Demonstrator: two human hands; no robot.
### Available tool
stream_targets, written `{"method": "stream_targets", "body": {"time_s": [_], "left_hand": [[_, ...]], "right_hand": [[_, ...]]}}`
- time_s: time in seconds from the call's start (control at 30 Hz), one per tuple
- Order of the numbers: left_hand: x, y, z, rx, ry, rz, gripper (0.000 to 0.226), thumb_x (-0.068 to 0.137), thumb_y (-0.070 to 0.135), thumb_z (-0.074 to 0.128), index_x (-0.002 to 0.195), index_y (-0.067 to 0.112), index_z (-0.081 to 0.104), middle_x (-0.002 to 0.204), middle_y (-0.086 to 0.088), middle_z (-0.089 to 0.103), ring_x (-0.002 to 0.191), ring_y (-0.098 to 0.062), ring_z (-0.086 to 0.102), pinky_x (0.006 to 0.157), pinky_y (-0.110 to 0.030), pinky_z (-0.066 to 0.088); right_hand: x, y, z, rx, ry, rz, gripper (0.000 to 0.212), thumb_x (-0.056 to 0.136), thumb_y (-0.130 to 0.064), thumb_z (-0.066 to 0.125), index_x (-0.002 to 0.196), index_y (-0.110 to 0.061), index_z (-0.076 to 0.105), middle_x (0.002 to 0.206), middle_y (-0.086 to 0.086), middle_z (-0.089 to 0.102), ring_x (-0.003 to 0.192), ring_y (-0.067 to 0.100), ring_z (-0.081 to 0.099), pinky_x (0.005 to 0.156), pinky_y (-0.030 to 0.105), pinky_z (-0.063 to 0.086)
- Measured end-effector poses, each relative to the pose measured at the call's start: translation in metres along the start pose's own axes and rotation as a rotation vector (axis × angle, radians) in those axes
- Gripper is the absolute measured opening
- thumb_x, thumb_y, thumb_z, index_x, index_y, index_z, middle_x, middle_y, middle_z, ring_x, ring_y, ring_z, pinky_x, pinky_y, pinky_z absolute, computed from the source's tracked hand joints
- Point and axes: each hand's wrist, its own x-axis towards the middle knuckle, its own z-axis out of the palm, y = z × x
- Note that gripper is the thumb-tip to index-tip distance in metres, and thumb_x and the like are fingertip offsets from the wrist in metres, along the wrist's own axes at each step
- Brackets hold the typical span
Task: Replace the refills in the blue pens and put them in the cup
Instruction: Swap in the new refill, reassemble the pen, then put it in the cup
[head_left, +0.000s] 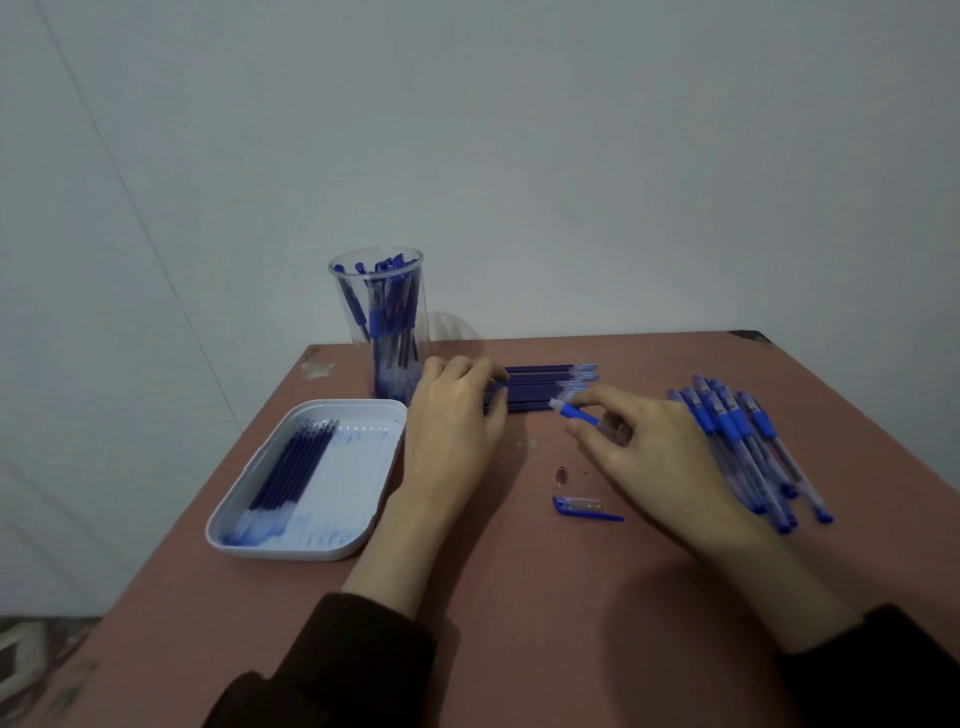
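Note:
My right hand (644, 447) holds a blue pen barrel (576, 413) with its tip end pointing left. My left hand (457, 410) rests on the left end of a row of new blue refills (545, 387), fingers curled over them. A clear cup (384, 322) at the back holds several blue pens. A pile of blue pens (743, 441) lies to the right, partly under my right hand. On the table between my hands lie a small metal pen tip (561, 475) and a blue pen cap (584, 507).
A white tray (358, 499) at the left holds several used refills (291, 467) and blue ink smears. The reddish-brown table (519, 597) stands against a pale wall; its left edge runs close past the tray.

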Motion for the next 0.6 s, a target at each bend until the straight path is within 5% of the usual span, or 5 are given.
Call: {"method": "stream_targets", "body": {"time_s": [0.17,0.33,0.6], "left_hand": [[-0.009,-0.034,-0.064,0.035,0.011,-0.159,0.01,0.084,0.014,0.062,0.09,0.016,0.07,0.089,0.002,0.069,0.086,-0.025,0.054,0.072,-0.031,0.041],[-0.022,-0.077,-0.108,0.334,-0.266,-0.501,0.014,0.085,0.025,0.062,0.091,0.016,0.072,0.092,-0.006,0.071,0.099,-0.032,0.056,0.076,-0.035,0.046],[-0.031,-0.076,-0.105,0.417,-0.432,-0.509,0.014,0.074,0.021,0.06,0.073,0.012,0.072,0.071,-0.003,0.067,0.075,-0.025,0.059,0.062,-0.032,0.051]], "right_hand": [[-0.005,-0.011,0.002,0.015,-0.099,-0.023,0.011,0.088,-0.033,0.061,0.098,-0.036,0.065,0.055,-0.018,0.057,0.066,-0.007,0.053,0.052,0.012,0.032],[-0.007,-0.012,0.003,0.029,-0.098,-0.031,0.01,0.087,-0.034,0.062,0.096,-0.035,0.066,0.054,-0.02,0.059,0.068,-0.009,0.054,0.051,0.011,0.03],[-0.008,-0.008,0.003,0.053,-0.087,-0.031,0.012,0.085,-0.028,0.066,0.096,-0.032,0.069,0.049,-0.022,0.054,0.073,-0.011,0.053,0.059,0.005,0.036]]}}
